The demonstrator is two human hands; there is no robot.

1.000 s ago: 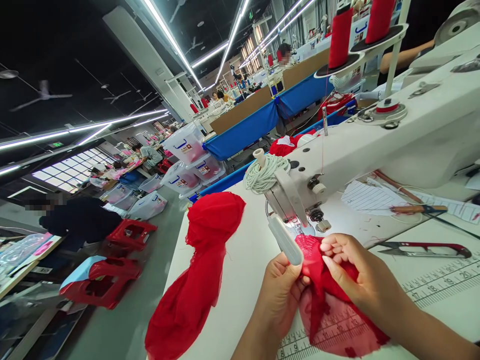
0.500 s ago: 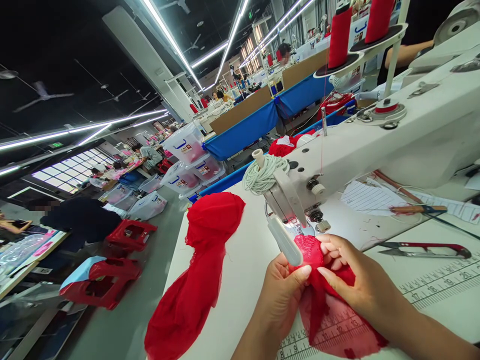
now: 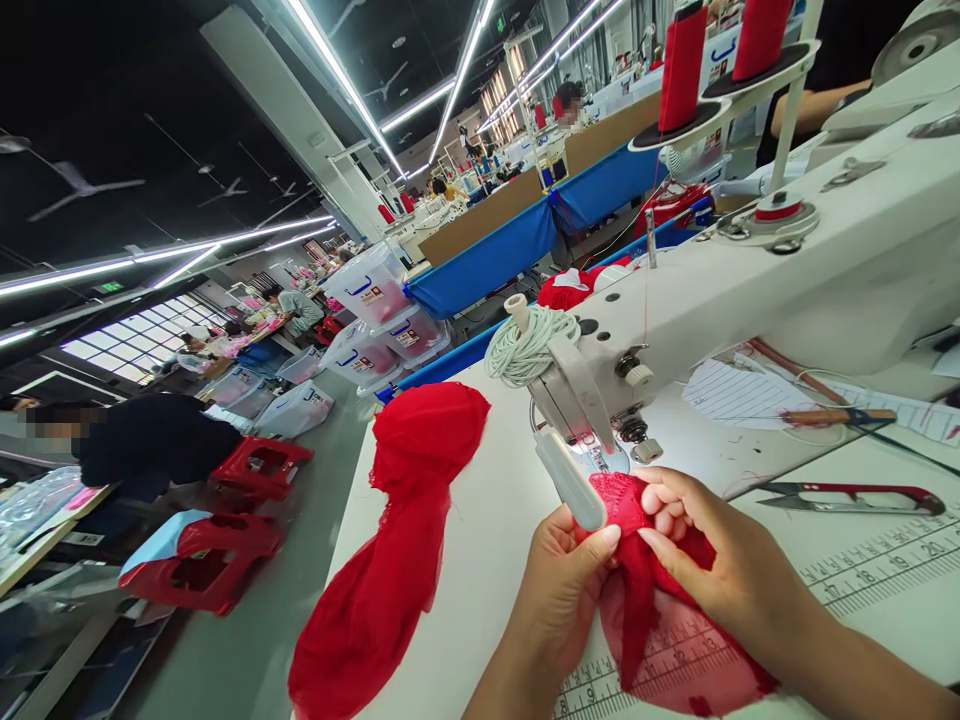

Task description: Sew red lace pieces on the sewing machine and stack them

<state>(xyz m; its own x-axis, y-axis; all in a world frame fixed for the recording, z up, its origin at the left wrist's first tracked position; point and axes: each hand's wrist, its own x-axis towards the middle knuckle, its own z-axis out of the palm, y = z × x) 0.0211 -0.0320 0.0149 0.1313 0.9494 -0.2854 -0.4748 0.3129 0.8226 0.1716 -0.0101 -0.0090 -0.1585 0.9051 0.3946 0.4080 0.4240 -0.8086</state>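
Observation:
Both my hands grip a red lace and mesh fabric piece (image 3: pixel 675 640) just in front of the sewing machine (image 3: pixel 720 300). My left hand (image 3: pixel 566 580) pinches its left edge, thumb on top, beside the machine's grey guard (image 3: pixel 574 485). On the other side, my right hand (image 3: pixel 712 560) is closed on the fabric with thumb and curled fingers. The lace end reaches up to the presser foot (image 3: pixel 598 458); whether it lies under the foot I cannot tell. The sheer lower part drapes over a printed ruler scale (image 3: pixel 877 580) on the table.
A second red garment piece (image 3: pixel 405 530) lies along the table's left side. Thread snips (image 3: pixel 855 497) and a wooden-handled tool (image 3: pixel 836 417) rest at the right, near a paper pattern (image 3: pixel 731 392). Red thread cones (image 3: pixel 682 70) stand behind. Red stools (image 3: pixel 217 560) and a co-worker (image 3: pixel 157 445) are at left.
My hands and the fabric stay almost in place, with only a slight shift of the fabric between my fingers. The seated co-worker at left has moved a little to the left.

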